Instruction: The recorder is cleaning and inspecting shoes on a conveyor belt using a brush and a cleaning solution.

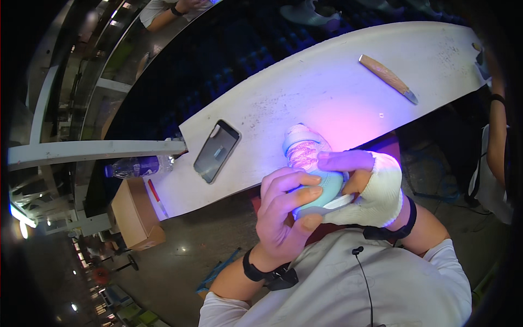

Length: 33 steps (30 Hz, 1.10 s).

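Clock directions are taken from the shoe point(328, 184) as the dial's centre, with 12 at the top of the view.

The shoe is in both hands in front of the person's body, its collar end toward 11 and over the counter point(261, 131), its toe toward the person. It has a pale teal toe and pink laces; whether it touches the counter cannot be told. Bluish-pink light falls on the shoe and the nearby surface.

Left hand point(280, 215): bare, at 7 to 8, fingers curled over the toe, thumb lower down—grip closed around the shoe. Right hand point(370, 188): in a white knitted glove that leaves the thumb bare, at 3 to 4. The thumb lies near the laces, the other fingers bend in at the side; its grip pinches the shoe.

On the counter, a dark phone point(217, 151) lies between 9 and 10, and a wooden-handled tool point(388, 79) with a grey tip lies at 1. A red pen-like tool point(157, 197) lies near 9, just beside an open cardboard box point(136, 215). A clear bottle point(139, 167) with a purple cap is also near 9. Another person's arm point(497, 131) shows between 2 and 3—well apart from the work.
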Motion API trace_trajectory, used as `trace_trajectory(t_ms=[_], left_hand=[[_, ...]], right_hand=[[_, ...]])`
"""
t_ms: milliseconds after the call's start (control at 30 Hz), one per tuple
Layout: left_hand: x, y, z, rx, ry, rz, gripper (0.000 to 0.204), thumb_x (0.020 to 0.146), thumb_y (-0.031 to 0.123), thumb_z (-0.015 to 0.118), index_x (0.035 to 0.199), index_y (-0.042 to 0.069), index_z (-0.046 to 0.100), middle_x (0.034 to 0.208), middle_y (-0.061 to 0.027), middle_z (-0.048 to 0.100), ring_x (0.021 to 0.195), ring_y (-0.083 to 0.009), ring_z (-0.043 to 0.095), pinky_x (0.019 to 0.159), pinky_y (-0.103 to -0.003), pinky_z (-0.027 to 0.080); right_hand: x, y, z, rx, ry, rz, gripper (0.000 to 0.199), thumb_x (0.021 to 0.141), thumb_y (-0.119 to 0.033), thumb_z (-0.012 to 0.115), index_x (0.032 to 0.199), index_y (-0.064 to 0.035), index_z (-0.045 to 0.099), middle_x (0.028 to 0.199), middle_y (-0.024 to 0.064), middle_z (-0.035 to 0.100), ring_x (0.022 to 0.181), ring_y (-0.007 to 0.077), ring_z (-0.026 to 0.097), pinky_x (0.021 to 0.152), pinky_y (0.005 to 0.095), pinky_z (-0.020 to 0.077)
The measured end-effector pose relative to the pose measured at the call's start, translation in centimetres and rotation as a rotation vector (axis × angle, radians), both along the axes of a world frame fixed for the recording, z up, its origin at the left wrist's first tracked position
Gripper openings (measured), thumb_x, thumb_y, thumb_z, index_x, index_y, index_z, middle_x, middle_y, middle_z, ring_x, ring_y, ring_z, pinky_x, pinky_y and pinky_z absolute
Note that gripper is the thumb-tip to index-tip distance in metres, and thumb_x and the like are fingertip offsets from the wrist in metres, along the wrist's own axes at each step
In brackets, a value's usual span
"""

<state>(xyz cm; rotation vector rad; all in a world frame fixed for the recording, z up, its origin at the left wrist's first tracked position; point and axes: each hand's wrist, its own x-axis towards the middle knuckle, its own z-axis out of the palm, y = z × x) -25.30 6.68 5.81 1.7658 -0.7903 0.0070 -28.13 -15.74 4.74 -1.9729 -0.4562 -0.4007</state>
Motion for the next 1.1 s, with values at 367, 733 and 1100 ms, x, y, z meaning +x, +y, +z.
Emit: trace_trajectory(t_ms=[367,733,1100], left_hand=[[2.3,2.9,2.8,0.303,-0.003,-0.106,0.058,0.072,0.03,0.1,0.115,0.003,0.071,0.123,-0.0199,0.078,0.133,-0.046,0.064,0.114,-0.054,0.05],[2.3,6.1,-0.3,0.175,0.021,-0.066,0.045,0.071,0.009,0.098,0.108,0.005,0.073,0.119,-0.0183,0.08,0.131,-0.0439,0.067,0.114,-0.053,0.052],[2.1,6.4,0.1,0.601,0.395,0.187,0.096,0.078,0.029,0.091,0.158,0.004,0.043,0.127,-0.0223,0.074,0.12,-0.0367,0.073,0.103,-0.041,0.057]], right_hand=[[2.1,1.6,-5.2,-0.183,-0.329,-0.003,0.031,0.063,-0.023,0.088,0.085,-0.0114,0.068,0.106,0.0109,0.071,0.08,0.0313,0.068,0.063,0.0435,0.0566],[3.9,2.4,-5.3,-0.268,-0.308,-0.004,0.04,0.059,-0.032,0.088,0.074,-0.0055,0.062,0.111,0.0151,0.069,0.099,0.0381,0.07,0.08,0.05,0.0596],[4.3,5.5,-9.5,-0.25,-0.343,0.012,0.04,0.075,-0.025,0.084,0.1,-0.0122,0.056,0.132,0.0157,0.063,0.116,0.0381,0.064,0.097,0.0534,0.0555]])
